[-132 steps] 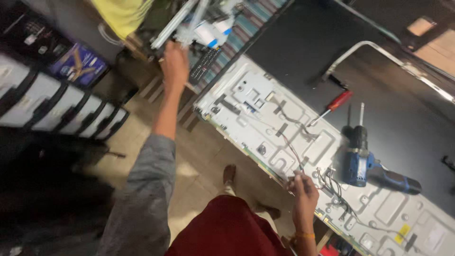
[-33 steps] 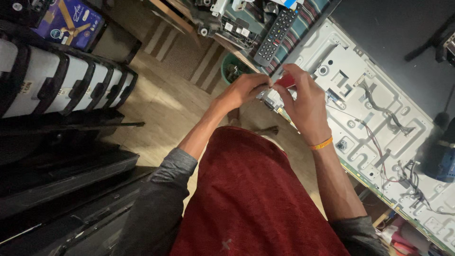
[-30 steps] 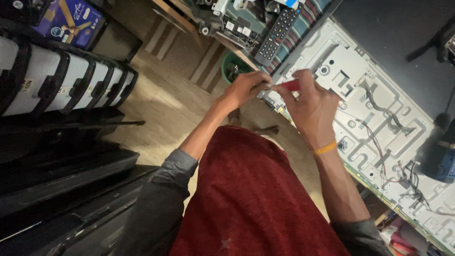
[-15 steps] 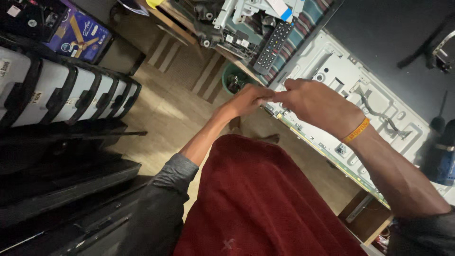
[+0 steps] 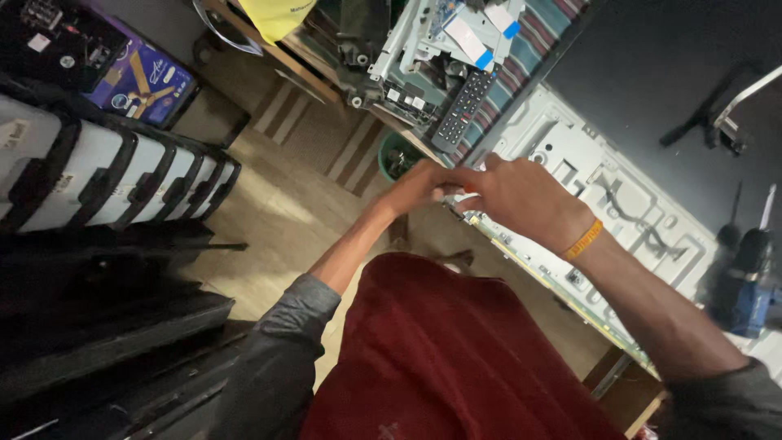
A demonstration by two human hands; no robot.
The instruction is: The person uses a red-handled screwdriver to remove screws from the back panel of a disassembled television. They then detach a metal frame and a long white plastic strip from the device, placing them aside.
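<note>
**Hands meet over the panel's edge**

Left hand (image 5: 419, 186) and right hand (image 5: 521, 195) touch fingertips, pinching a small reddish object (image 5: 468, 189); the grip is unclear. At 11 o'clock, a green round bucket (image 5: 399, 155) holds dark bits. White metal panel (image 5: 619, 204) lies at 3 o'clock, wooden floor (image 5: 277, 204) at 9.

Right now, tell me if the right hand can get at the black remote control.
Probably yes. The right hand hovers at the white panel's edge, fingertips meeting the left hand. The black remote control lies uncovered just beyond, on the striped cloth, with nothing between.
</note>
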